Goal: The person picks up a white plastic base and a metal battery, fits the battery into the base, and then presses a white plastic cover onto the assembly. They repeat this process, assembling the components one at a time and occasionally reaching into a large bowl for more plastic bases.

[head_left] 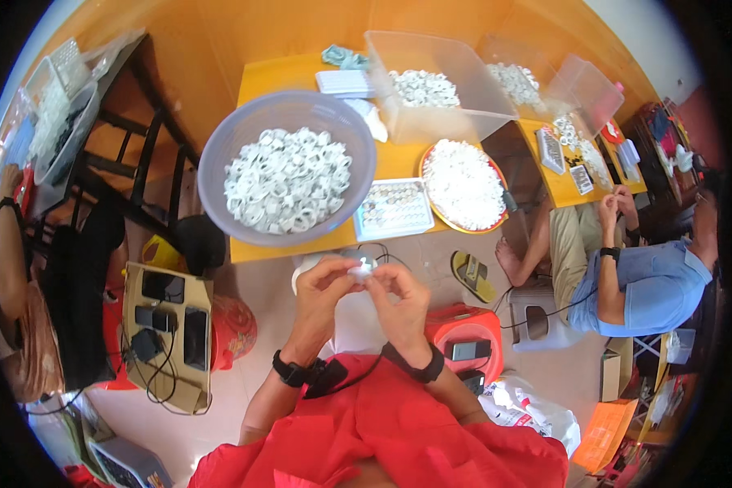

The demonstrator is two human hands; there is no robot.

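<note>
My left hand [324,294] and my right hand [402,302] meet in front of the table's near edge. Pinched between the fingertips of both is a small white piece [364,267], bright with glare and partly covered by the fingers, so its exact kind cannot be made out. Beyond them, on the wooden table, stands a big grey-purple basin [211,187] filled with white ring-shaped parts [289,183]. To its right lies a white compartment tray [394,210] of small round pieces. A red-rimmed round tray [431,213] heaped with small white parts [464,183] sits beside that.
A clear plastic bin [472,106] of white parts stands at the back. At right, a person in a blue shirt [659,285] works at another table; another person's arm [10,252] shows at far left. A cardboard box [195,390] holds phones. A red stool [464,325] stands near my right.
</note>
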